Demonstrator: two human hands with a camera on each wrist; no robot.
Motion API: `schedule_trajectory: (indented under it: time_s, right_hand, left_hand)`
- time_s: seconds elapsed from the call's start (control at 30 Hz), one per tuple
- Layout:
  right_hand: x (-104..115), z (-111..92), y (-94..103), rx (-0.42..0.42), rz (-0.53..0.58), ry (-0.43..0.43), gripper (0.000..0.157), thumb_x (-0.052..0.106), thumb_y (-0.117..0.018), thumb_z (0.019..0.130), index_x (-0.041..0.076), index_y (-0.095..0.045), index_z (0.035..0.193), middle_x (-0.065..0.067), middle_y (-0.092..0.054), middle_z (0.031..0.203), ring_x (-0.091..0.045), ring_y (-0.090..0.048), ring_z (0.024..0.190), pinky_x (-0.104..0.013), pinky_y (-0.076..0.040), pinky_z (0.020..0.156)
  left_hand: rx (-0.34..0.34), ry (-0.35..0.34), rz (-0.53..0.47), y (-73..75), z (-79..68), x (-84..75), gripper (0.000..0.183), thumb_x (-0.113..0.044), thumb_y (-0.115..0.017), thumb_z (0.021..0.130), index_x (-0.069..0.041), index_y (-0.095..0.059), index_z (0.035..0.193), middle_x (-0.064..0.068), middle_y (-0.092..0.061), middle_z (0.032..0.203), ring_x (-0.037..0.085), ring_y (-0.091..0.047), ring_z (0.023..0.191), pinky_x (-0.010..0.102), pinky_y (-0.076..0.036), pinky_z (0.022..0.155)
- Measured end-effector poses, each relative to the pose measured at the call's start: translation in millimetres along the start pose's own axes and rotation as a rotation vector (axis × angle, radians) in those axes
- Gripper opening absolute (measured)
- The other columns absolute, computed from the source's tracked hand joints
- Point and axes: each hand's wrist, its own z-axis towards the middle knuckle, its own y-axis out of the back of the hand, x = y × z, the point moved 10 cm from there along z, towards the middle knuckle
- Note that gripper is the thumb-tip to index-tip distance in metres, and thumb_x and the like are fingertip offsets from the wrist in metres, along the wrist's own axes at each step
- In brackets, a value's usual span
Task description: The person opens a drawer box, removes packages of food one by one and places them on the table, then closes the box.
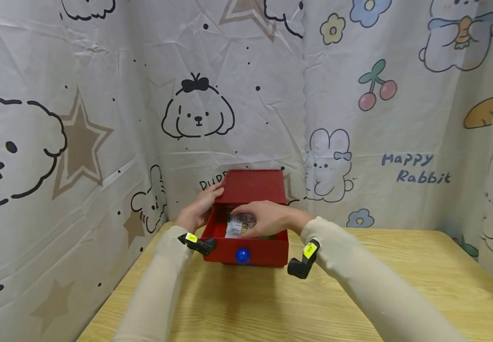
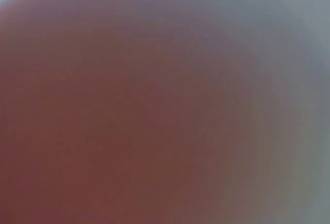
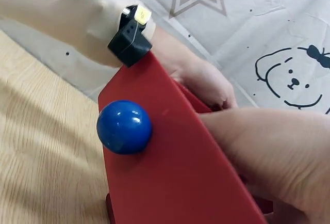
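Observation:
A red box [image 1: 252,185] has its drawer [image 1: 268,254] pulled out toward me, with a round blue knob [image 1: 242,256] on the front. Inside the drawer, a white printed packet [image 1: 235,228] shows between the thumb and fingers of my right hand [image 1: 268,218], which grips it from above. In the right wrist view, the drawer front covers the fingertips of that hand. My left hand [image 1: 199,206] rests along the left side of the box, its fingers near the top edge. The left wrist view is a reddish-brown blur.
Bits of green show in the drawer beside the packet. The box stands on a light wooden table [image 1: 336,294] close to its far edge. A white curtain [image 1: 272,123] with cartoon prints hangs behind and at the sides. Each sleeve carries a small black wrist device.

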Motion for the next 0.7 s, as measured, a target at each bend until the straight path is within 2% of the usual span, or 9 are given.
schedule_trajectory:
  time_s: [0.2, 0.4, 0.57, 0.7]
  right_hand:
    - [-5, 9, -13.0, 0.108, -0.048, -0.059, 0.074, 0.033, -0.074, 0.092, 0.018, -0.045, 0.158, -0.009, -0.049, 0.152, -0.027, -0.047, 0.132, -0.049, -0.036, 0.113]
    - [-15, 14, -23.3, 0.186, -0.044, -0.165, 0.080, 0.033, -0.073, 0.092, 0.028, -0.037, 0.163, -0.006, -0.042, 0.159, -0.026, -0.045, 0.134, -0.052, -0.033, 0.114]
    - [-21, 16, -29.1, 0.223, -0.056, -0.213, 0.072, 0.033, -0.070, 0.095, 0.035, -0.040, 0.160, -0.005, -0.044, 0.157, -0.025, -0.046, 0.129, -0.052, -0.035, 0.112]
    - [-17, 20, -30.1, 0.227, -0.087, -0.189, 0.064, 0.035, -0.068, 0.098, 0.034, -0.046, 0.158, -0.005, -0.045, 0.157, -0.024, -0.046, 0.130, -0.051, -0.035, 0.112]
  left_hand:
    - [-0.003, 0.004, -0.029, -1.4, 0.3, 0.6, 0.056, -0.027, -0.037, 0.114, -0.019, -0.021, 0.167, 0.020, -0.041, 0.157, 0.038, -0.045, 0.138, 0.058, -0.038, 0.111]
    - [-0.002, 0.002, -0.028, -1.2, 0.0, 1.9, 0.056, -0.028, -0.037, 0.114, -0.020, -0.021, 0.167, 0.020, -0.040, 0.157, 0.038, -0.045, 0.139, 0.058, -0.038, 0.111]
    - [-0.004, 0.003, -0.027, -1.3, -1.8, 2.4, 0.056, -0.030, -0.038, 0.114, -0.022, -0.021, 0.167, 0.020, -0.041, 0.156, 0.040, -0.044, 0.139, 0.059, -0.037, 0.111]
    - [-0.009, 0.002, -0.020, 0.4, -1.3, 1.4, 0.057, -0.030, -0.038, 0.114, -0.021, -0.021, 0.167, 0.021, -0.041, 0.156, 0.040, -0.046, 0.138, 0.059, -0.038, 0.110]
